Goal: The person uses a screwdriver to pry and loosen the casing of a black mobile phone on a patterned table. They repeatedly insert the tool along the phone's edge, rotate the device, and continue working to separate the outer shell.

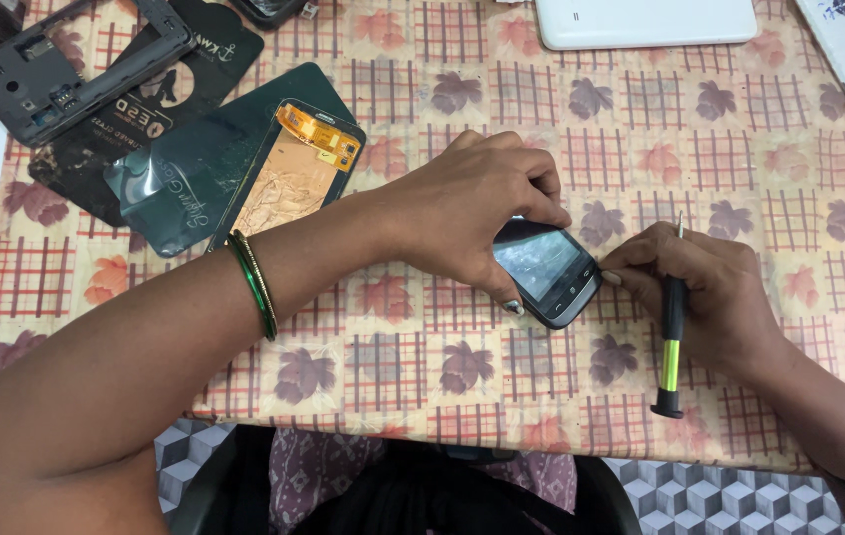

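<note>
Fingers (527, 193) of the left hand (467, 203) curl closed over a small dark phone (546, 269), pinning it to the desk (393, 357), thumb at its near edge and the others arched over its far end. At far left lie a grey phone frame (66, 64), dark green film sheets (180, 173) and a display panel with copper backing and an orange flex strip (294, 173). A green bangle (254, 282) rings the left wrist. The phone sits near the middle of the leaf-patterned cloth, screen up, its long axis running diagonally from upper left to lower right, the rounded end pointing toward the right hand (705, 292). That hand touches the phone's right edge while gripping a black-and-green screwdriver (672, 332), its tip up and its cap toward the desk's near edge. A white device (645, 20) lies at the top.
</note>
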